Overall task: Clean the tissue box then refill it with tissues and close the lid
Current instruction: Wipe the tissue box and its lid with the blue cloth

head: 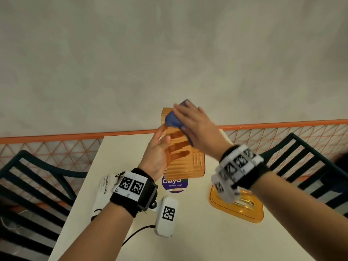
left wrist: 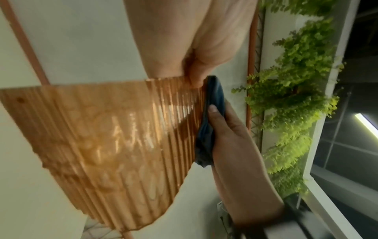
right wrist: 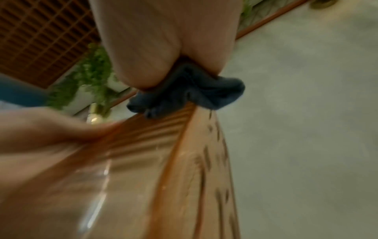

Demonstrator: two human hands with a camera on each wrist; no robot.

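A translucent orange ribbed tissue box (head: 185, 162) is held up above the white table (head: 188, 232). My left hand (head: 158, 149) grips it, with the fingers reaching inside and showing through the wall. My right hand (head: 195, 125) presses a dark blue cloth (head: 174, 119) against the box's upper part. In the left wrist view the box (left wrist: 106, 142) fills the middle and the cloth (left wrist: 210, 119) lies along its right edge under the right hand (left wrist: 231, 137). In the right wrist view the cloth (right wrist: 188, 90) is bunched on the box's edge (right wrist: 184, 153). The orange lid (head: 239, 208) lies on the table at the right.
A white pack of tissues (head: 105, 187) lies on the table at the left. A white tagged device (head: 166, 215) with a black cable and a purple round sticker (head: 175, 183) sit near the middle. Dark slatted chairs (head: 37, 185) flank the table. An orange mesh railing (head: 56, 147) runs behind.
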